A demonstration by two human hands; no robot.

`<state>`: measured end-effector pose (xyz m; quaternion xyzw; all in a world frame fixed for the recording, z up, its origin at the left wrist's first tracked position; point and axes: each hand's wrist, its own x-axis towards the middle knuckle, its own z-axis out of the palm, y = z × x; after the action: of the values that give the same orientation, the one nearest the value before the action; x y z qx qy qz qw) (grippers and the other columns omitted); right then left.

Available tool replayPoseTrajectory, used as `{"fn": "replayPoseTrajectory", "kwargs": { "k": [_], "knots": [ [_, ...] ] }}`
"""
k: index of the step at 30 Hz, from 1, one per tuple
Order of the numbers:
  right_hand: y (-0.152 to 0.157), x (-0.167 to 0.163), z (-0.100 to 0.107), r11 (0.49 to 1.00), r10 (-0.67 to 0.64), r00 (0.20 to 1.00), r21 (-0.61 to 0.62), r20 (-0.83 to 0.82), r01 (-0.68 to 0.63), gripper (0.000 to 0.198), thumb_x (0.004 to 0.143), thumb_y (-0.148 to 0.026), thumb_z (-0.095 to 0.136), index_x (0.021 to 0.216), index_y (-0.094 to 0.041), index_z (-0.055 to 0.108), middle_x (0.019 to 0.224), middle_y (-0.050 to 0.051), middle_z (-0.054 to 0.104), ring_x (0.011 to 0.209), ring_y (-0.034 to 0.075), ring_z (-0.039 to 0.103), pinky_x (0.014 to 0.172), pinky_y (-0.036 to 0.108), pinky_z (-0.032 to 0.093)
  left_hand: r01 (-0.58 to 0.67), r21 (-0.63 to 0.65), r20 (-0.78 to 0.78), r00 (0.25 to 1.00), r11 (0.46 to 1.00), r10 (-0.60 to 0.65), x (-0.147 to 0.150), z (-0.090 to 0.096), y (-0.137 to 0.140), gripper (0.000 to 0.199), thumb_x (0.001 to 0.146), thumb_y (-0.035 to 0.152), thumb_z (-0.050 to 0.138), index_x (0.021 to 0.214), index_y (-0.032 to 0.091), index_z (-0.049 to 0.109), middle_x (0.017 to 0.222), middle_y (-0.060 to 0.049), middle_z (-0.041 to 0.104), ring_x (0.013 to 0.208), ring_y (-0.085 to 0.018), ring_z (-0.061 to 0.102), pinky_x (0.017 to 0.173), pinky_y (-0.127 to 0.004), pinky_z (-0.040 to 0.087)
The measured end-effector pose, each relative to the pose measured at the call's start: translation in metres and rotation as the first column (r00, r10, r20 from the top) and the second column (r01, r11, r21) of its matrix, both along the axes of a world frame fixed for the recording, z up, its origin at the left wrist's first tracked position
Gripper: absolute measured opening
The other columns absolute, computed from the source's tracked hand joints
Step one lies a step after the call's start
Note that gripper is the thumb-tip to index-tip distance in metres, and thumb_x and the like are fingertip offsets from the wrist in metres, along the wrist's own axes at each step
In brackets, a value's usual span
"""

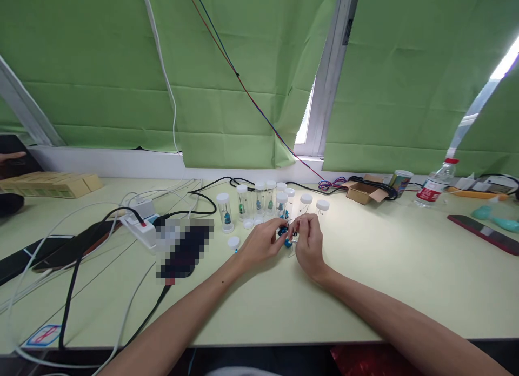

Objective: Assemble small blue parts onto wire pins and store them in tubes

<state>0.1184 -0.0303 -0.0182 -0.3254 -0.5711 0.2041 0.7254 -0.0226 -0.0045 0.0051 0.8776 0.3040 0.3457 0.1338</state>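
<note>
My left hand (pixel 263 240) and my right hand (pixel 310 243) meet low over the table, fingers bent and pinched together. Between the fingertips show a small blue piece (pixel 288 242) and a thin wire or cord (pixel 291 252); which fingers grip which is too small to tell. Just behind the hands stand several clear tubes with white caps, among them a tube (pixel 226 214) with a blue figure inside and another tube (pixel 241 202) with a green one. Left of my left hand is a white cap (pixel 233 242) with something blue at it.
At left lie a power strip (pixel 140 227), a pixelated dark device (pixel 184 252), phones and tangled cables. A cardboard box (pixel 363 191), a can (pixel 400 182), a water bottle (pixel 436 187) and a red-edged phone (pixel 484 234) are at right. Another person's hand (pixel 12 156) shows far left.
</note>
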Motion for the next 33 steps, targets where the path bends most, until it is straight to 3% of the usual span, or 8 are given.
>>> {"fn": "replayPoseTrajectory", "kwargs": {
  "k": [10, 33],
  "knots": [
    [-0.0005, 0.0001, -0.0006, 0.999, -0.035, 0.999, -0.014, 0.024, 0.035, 0.024, 0.103, -0.038, 0.035, 0.085, -0.023, 0.041, 0.065, -0.005, 0.047, 0.055, 0.011, 0.049, 0.057, 0.027, 0.043, -0.022, 0.042, 0.027, 0.999, 0.999, 0.021, 0.0003, -0.0056, 0.0041, 0.016, 0.092, 0.027, 0.047, 0.103, 0.020, 0.057, 0.089, -0.001, 0.067, 0.056, -0.009, 0.051, 0.059, -0.025, 0.042],
    [0.0010, -0.0008, -0.0046, 0.996, 0.020, 1.000, -0.089, 0.012, -0.018, 0.025, 0.101, -0.040, 0.038, 0.083, -0.024, 0.039, 0.064, -0.006, 0.043, 0.051, 0.010, 0.044, 0.051, 0.025, 0.040, -0.037, 0.052, 0.026, 0.999, 0.998, 0.036, -0.0001, -0.0097, 0.0057, 0.019, 0.093, 0.029, 0.048, 0.106, 0.019, 0.057, 0.085, -0.001, 0.064, 0.056, -0.010, 0.050, 0.059, -0.025, 0.041]
  ]
}}
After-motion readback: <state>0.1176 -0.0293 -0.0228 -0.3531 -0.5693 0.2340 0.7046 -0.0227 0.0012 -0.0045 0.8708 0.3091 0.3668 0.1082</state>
